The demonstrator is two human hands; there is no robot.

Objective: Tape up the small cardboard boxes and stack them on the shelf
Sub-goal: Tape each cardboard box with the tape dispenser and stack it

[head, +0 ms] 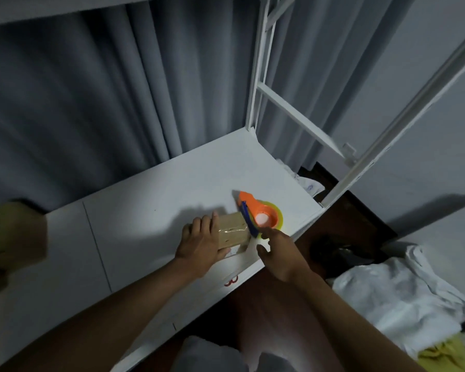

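A small brown cardboard box point(232, 228) lies on the white shelf board point(151, 210) near its front edge, with a strip of clear tape across its top. My left hand point(203, 241) rests flat on the box's left part, fingers straight. An orange and blue tape dispenser point(255, 213) with a yellowish roll lies just right of the box, touching it. My right hand point(275, 251) hovers beside the dispenser with fingers spread and holds nothing.
A larger brown cardboard box point(14, 237) sits blurred at the left edge. White shelf uprights point(261, 65) rise behind and to the right. Grey curtains hang behind. White cloth or bags point(392, 291) lie on the dark floor at right.
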